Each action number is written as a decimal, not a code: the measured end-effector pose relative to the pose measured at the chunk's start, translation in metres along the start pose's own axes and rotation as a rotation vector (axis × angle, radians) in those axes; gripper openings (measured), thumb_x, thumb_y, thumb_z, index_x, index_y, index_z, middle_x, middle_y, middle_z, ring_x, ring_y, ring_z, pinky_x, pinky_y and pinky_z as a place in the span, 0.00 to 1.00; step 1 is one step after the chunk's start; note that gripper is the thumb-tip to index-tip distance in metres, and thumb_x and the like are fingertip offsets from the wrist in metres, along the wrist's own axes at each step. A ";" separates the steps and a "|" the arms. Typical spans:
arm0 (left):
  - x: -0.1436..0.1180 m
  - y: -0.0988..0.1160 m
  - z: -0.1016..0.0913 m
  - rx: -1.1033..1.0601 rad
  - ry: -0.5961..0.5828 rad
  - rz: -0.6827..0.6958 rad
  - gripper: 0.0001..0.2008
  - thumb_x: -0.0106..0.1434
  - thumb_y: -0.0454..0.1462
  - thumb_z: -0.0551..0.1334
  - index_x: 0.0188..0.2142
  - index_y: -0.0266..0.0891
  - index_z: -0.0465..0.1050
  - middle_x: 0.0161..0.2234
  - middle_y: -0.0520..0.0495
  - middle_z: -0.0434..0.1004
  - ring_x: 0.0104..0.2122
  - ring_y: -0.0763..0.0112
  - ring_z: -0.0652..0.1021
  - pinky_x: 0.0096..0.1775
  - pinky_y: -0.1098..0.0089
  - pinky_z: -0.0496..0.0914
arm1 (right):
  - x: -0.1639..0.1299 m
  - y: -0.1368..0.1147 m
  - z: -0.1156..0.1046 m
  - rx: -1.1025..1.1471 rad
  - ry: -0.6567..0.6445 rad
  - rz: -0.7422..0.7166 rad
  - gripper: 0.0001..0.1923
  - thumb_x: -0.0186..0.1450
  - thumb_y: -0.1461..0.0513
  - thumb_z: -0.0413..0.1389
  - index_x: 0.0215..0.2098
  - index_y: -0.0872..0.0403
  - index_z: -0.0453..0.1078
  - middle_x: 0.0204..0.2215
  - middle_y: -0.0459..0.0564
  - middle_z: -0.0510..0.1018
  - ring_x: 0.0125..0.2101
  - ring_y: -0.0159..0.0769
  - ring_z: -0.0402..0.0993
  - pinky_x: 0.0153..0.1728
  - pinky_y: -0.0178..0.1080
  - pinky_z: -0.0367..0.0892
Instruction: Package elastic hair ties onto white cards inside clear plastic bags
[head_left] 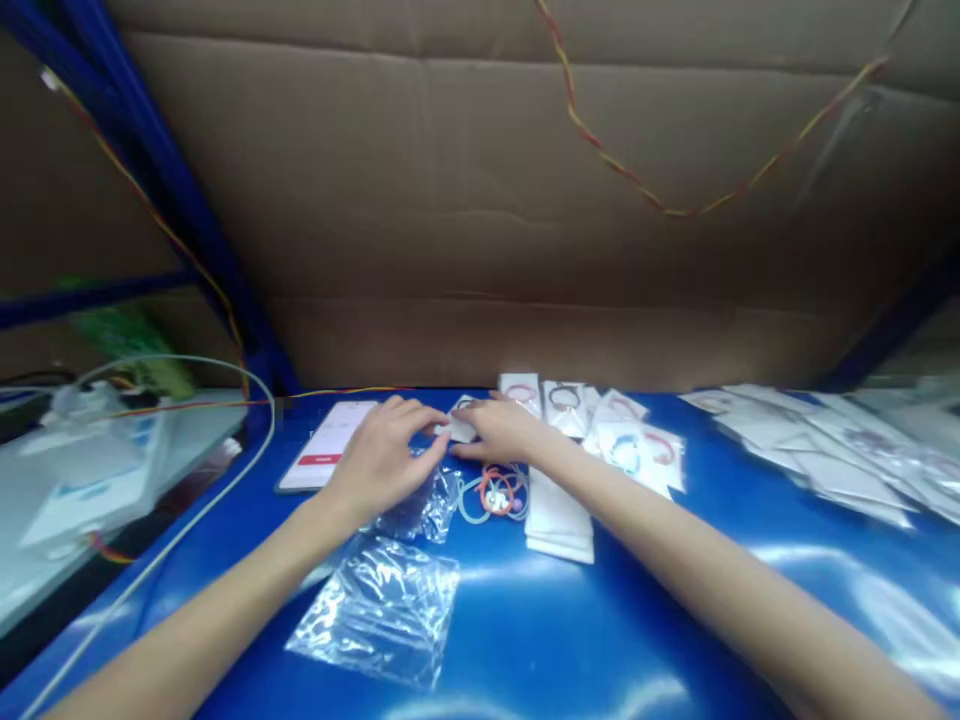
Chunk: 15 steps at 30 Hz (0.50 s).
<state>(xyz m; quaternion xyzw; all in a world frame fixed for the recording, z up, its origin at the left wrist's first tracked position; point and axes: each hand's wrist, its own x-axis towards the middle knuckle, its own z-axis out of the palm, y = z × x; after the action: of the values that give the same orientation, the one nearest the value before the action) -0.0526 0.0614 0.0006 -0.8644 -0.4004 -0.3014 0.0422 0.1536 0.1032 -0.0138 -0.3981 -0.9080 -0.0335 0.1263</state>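
Over the middle of the blue table, a small white card packet (463, 428) with a dark spot at its top lies between my two hands. My left hand (390, 450) pinches its left corner between thumb and fingers. On the packet's other side, my right hand (502, 430) grips the right edge, its fingertips partly hidden. Just below are loose coloured loops (495, 490), orange and pale blue, with small charms. A stack of white cards (559, 520) sits under my right forearm. Clear plastic bags (382, 605) lie below my left hand.
A phone (330, 445) with a lit screen lies left of my left hand. Bagged loops on white cards (630, 445) spread along the back, with more white packets (810, 450) at right. A pale cable (217, 500) curves along the left edge; cardboard (465, 200) stands behind.
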 end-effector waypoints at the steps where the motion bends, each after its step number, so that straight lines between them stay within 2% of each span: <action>1: 0.000 -0.001 0.000 0.006 0.007 0.002 0.08 0.69 0.39 0.61 0.40 0.40 0.79 0.36 0.46 0.82 0.37 0.60 0.76 0.43 0.60 0.68 | 0.003 -0.001 0.001 0.002 -0.021 -0.005 0.20 0.67 0.54 0.62 0.52 0.58 0.75 0.47 0.62 0.83 0.47 0.50 0.80 0.52 0.47 0.69; 3: 0.000 -0.001 0.000 0.010 0.031 0.005 0.08 0.69 0.39 0.61 0.39 0.40 0.79 0.36 0.46 0.81 0.37 0.60 0.76 0.44 0.60 0.68 | 0.006 -0.001 0.002 0.006 -0.042 -0.003 0.18 0.65 0.59 0.62 0.52 0.57 0.75 0.45 0.61 0.84 0.43 0.48 0.82 0.45 0.43 0.72; 6: 0.000 0.000 -0.001 0.006 0.103 -0.027 0.09 0.69 0.40 0.61 0.42 0.40 0.79 0.35 0.46 0.81 0.38 0.59 0.77 0.44 0.60 0.69 | 0.004 0.000 -0.001 0.018 -0.010 0.035 0.18 0.65 0.64 0.60 0.53 0.57 0.75 0.46 0.61 0.84 0.43 0.49 0.82 0.42 0.42 0.72; 9: 0.002 0.000 -0.002 0.005 0.188 -0.074 0.10 0.69 0.41 0.61 0.45 0.40 0.77 0.38 0.45 0.81 0.39 0.58 0.77 0.45 0.59 0.70 | 0.002 0.005 -0.006 0.053 0.083 0.104 0.18 0.68 0.68 0.53 0.54 0.56 0.75 0.49 0.59 0.83 0.47 0.47 0.81 0.47 0.43 0.72; 11: 0.003 0.000 -0.002 0.012 0.222 -0.086 0.11 0.69 0.41 0.61 0.47 0.40 0.75 0.43 0.44 0.80 0.44 0.57 0.77 0.49 0.57 0.70 | 0.000 0.012 -0.012 0.089 0.159 0.133 0.21 0.69 0.69 0.50 0.57 0.55 0.73 0.54 0.58 0.81 0.52 0.44 0.78 0.52 0.43 0.70; 13: 0.003 0.000 -0.001 0.015 0.231 -0.102 0.13 0.68 0.42 0.62 0.50 0.40 0.72 0.47 0.43 0.79 0.48 0.55 0.77 0.53 0.56 0.70 | -0.003 0.018 -0.017 0.129 0.207 0.122 0.22 0.70 0.69 0.50 0.59 0.55 0.73 0.56 0.56 0.80 0.53 0.42 0.77 0.55 0.42 0.69; 15: 0.003 0.000 -0.001 0.004 0.231 -0.136 0.15 0.67 0.42 0.64 0.51 0.40 0.70 0.48 0.43 0.77 0.49 0.55 0.77 0.53 0.56 0.71 | -0.007 0.022 -0.022 0.165 0.216 0.086 0.20 0.68 0.68 0.52 0.56 0.54 0.76 0.53 0.55 0.82 0.51 0.42 0.79 0.54 0.42 0.70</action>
<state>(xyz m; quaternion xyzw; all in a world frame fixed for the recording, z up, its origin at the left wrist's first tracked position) -0.0519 0.0631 0.0034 -0.7946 -0.4513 -0.4002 0.0694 0.1787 0.1102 0.0044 -0.4190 -0.8709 0.0040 0.2569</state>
